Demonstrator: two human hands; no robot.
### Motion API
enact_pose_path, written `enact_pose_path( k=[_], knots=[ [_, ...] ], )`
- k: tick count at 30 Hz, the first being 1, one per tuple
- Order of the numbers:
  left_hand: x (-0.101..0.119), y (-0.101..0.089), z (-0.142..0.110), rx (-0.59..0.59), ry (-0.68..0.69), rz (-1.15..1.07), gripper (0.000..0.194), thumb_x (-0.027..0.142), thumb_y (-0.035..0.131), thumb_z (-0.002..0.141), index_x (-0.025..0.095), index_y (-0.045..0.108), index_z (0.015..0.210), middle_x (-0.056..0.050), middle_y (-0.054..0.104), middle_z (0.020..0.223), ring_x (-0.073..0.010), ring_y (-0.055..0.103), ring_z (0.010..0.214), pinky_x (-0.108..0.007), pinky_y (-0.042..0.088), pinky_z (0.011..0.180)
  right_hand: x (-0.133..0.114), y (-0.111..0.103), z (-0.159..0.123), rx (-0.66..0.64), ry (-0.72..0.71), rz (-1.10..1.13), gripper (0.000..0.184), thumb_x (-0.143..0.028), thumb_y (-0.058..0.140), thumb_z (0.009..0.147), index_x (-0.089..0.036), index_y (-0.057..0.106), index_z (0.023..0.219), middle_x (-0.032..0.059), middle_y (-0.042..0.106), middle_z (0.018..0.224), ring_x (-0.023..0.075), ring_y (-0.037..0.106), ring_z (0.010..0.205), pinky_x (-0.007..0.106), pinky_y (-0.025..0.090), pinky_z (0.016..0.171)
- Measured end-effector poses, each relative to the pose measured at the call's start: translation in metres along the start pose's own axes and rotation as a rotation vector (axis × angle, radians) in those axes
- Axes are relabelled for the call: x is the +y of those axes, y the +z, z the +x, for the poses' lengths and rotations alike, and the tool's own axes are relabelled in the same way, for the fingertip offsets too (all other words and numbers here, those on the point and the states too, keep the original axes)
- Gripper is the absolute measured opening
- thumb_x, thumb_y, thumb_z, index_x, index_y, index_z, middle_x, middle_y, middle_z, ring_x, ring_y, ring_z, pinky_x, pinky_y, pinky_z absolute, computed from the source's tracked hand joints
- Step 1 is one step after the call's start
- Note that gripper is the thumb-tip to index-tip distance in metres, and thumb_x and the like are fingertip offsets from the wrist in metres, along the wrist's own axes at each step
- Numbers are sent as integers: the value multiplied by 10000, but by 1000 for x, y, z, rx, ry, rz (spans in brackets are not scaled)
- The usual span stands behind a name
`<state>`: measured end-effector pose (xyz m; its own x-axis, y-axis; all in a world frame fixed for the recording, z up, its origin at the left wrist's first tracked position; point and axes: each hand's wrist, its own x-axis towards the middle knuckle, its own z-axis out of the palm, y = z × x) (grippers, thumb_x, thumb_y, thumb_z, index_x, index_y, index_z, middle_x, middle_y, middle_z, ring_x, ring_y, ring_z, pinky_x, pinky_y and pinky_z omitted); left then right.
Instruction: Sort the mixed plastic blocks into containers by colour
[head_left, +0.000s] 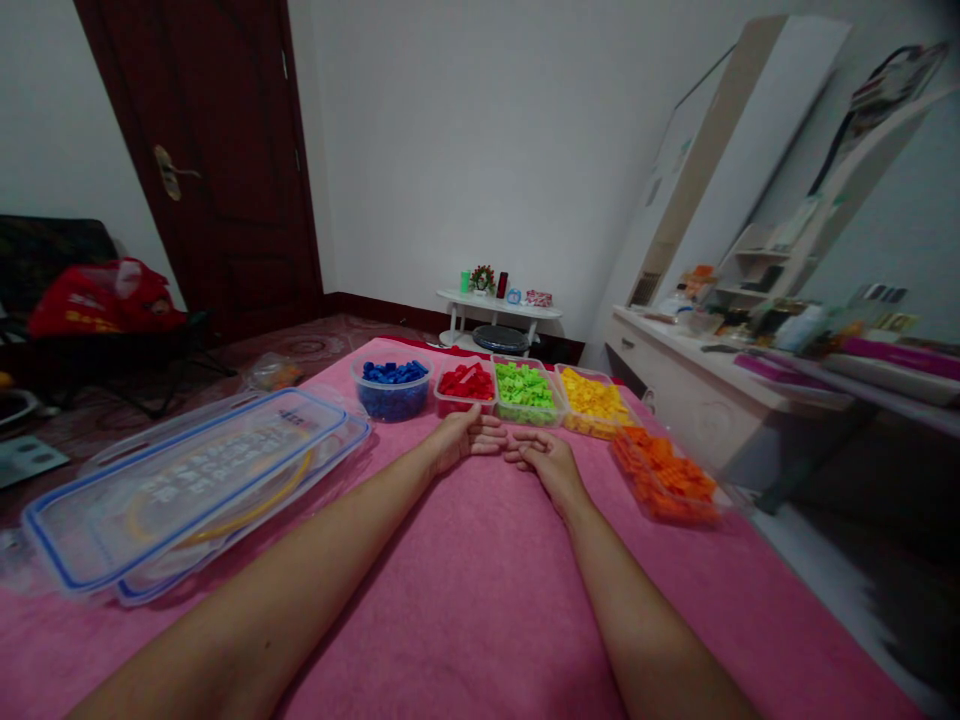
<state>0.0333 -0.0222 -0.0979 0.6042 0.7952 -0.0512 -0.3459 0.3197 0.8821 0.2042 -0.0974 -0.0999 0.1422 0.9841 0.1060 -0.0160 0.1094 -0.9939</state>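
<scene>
My left hand (469, 437) is stretched out palm up over the pink cloth, its fingers extended and nothing in it. Facing it, my right hand (549, 458) has slightly bent, spread fingers and is bare too; the fingertips of both hands nearly meet. Just beyond them stand clear plastic containers of small blocks: red blocks (466, 381), green blocks (523, 384) and yellow blocks (594, 398). Blue blocks (394, 375) fill a round tub to the left. Orange blocks (670, 468) lie in a container at the right edge.
Clear lids with blue seals (202, 480) are stacked on the left of the pink cloth (465, 600). Beyond the far edge stands a low white shelf (499, 303) with small ornaments. A cluttered dresser (697, 350) is on the right, a dark red door (217, 170) at the back left.
</scene>
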Motion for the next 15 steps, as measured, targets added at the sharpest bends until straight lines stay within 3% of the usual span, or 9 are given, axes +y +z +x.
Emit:
enact_pose_path(
  k=[15],
  knots=[
    [-4,-1,1,-14,39,33,436,408,426,928,22,620,980,-238,686,969,-223,700,814,-325,567,745,0,1,0,-15,8,-20,258,-201,627,653,-137,643,902,68,723,825,143,685,684,221,493,602]
  ],
)
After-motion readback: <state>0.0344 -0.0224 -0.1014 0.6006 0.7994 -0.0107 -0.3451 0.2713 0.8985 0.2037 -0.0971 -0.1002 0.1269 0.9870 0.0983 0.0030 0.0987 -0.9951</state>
